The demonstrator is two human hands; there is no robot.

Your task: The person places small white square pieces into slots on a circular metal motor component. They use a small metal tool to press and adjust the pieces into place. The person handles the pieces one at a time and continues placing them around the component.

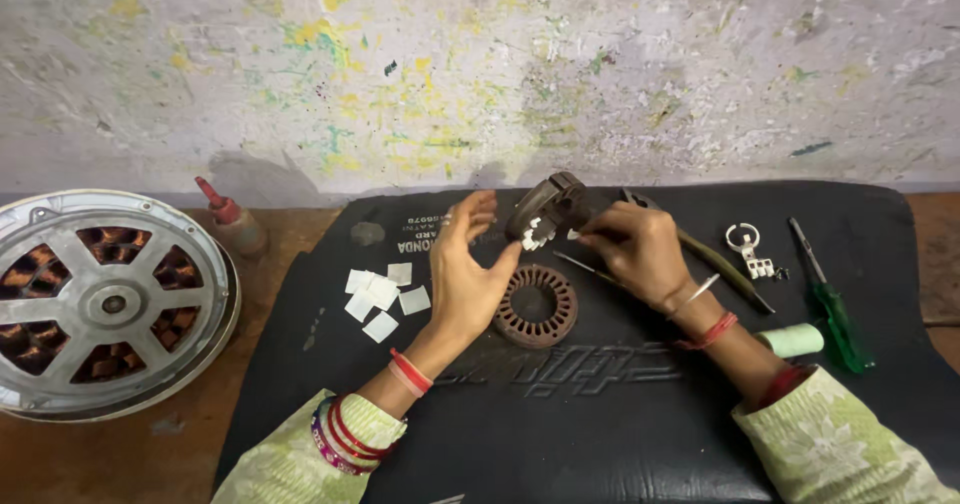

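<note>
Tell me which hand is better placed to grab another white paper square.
Left. The left hand is beside the white paper squares, while the right hand works at the stator ring.

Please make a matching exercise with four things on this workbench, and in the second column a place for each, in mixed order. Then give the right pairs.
1. screwdriver with green handle
2. white paper squares
3. round metal motor housing
4. slotted ring core

A. on the bare wood, far left
B. on the black mat, below the two hands
C. near the mat's right edge
D. on the mat, left of the left hand

Pairs: 1-C, 2-D, 3-A, 4-B
</note>
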